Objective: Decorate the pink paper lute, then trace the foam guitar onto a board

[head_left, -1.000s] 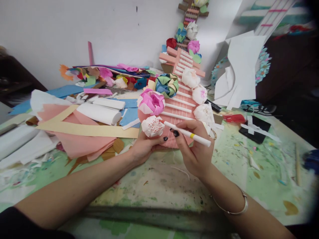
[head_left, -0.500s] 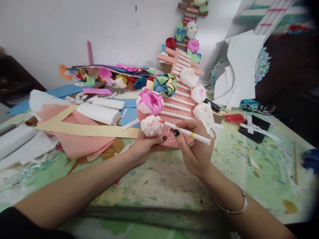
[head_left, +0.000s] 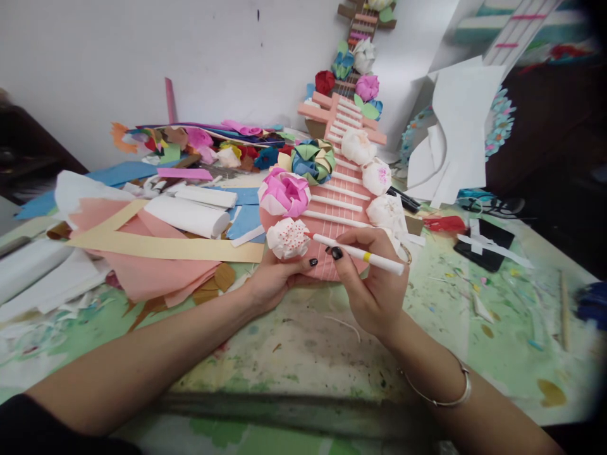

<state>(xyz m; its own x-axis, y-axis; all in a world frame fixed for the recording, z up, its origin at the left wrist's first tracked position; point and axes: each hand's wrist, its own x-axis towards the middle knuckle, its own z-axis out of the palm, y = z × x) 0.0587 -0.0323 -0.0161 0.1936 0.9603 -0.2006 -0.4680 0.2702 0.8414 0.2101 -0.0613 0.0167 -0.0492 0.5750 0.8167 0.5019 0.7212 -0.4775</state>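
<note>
My right hand (head_left: 374, 284) pinches a white felt-tip pen (head_left: 374, 258) with a yellow band. Its red tip is at the right edge of a white paper flower (head_left: 287, 239) speckled with red dots; whether it touches, I cannot tell. The flower sits on the lower left of a pink guitar-shaped craft (head_left: 327, 218) with white crossbars and thin strings. My left hand (head_left: 277, 281) grips the craft's lower edge, thumb on top and fingers hidden beneath. Above the dotted flower are a pink-and-white flower (head_left: 284, 193) and a green-blue one (head_left: 313, 161). Several white flowers (head_left: 386, 215) line the right side.
To the left lie pink tissue paper (head_left: 142, 265), a cream strip (head_left: 190, 249) and white paper rolls (head_left: 190, 213). Behind stands a brown flowered craft (head_left: 348, 85) against the wall. On the right are white paper cut-outs (head_left: 459, 120) and a black pad (head_left: 488, 246).
The pen and my right hand have shifted very slightly right and down. The craft has moved a touch to the left; my left hand keeps its hold.
</note>
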